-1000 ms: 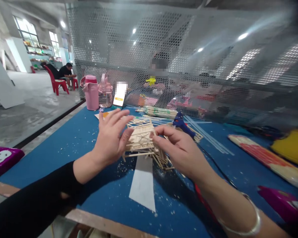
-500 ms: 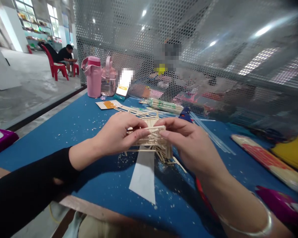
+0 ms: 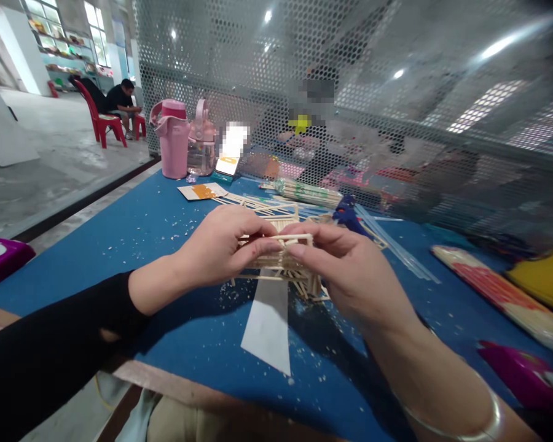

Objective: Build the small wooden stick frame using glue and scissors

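Observation:
A small framework of thin wooden sticks [image 3: 270,263] is held up above the blue table, its far parts covered by my fingers. My left hand [image 3: 221,245] pinches its left side between thumb and fingers. From the right, my right hand [image 3: 357,264] closes thumb and fingertips on the upper part, close to my left fingertips. One pale stick [image 3: 299,237] runs along the top between both hands. Below lie more loose sticks [image 3: 299,285] and a white paper strip [image 3: 268,331].
Behind my hands are loose sticks [image 3: 244,205], a wrapped stick bundle [image 3: 306,193], a blue tool [image 3: 348,212] and clear rods [image 3: 396,245]. A pink flask [image 3: 174,144] and a phone [image 3: 228,159] stand near the mesh screen [image 3: 239,61]. A packet [image 3: 493,291] lies right. A person [image 3: 122,101] sits far left.
My right fingertips have slid left along the framework, closer to my left fingertips. More of the top stick's right end shows. My left hand has barely moved.

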A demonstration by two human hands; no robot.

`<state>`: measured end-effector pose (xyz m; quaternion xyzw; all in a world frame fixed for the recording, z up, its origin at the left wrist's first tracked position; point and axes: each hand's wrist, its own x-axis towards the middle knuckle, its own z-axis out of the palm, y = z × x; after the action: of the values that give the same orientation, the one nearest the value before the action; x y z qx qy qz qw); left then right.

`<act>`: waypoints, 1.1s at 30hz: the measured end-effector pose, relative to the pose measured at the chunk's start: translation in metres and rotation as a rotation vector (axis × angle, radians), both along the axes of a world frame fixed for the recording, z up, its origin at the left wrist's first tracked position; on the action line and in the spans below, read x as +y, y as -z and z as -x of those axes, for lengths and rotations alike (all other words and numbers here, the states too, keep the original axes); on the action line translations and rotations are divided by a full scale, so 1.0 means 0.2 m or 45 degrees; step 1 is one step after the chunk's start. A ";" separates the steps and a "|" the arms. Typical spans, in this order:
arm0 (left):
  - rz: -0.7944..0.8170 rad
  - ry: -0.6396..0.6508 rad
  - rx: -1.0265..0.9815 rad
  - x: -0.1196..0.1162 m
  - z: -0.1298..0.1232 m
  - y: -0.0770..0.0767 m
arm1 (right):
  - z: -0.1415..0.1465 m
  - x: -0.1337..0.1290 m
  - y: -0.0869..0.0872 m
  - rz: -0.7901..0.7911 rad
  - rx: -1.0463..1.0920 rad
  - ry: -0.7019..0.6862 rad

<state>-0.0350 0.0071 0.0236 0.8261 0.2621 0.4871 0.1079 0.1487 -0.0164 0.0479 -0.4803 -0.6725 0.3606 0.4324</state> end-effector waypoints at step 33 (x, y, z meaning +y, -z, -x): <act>1.037 0.349 -0.602 -0.01 -0.07 0.07 | -0.12 0.05 0.05 -0.806 -0.455 -0.004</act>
<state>-0.0206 0.0053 0.0092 0.6103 0.2884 0.5007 0.5419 0.1725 -0.0069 0.0386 -0.3771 -0.8165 0.0457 0.4347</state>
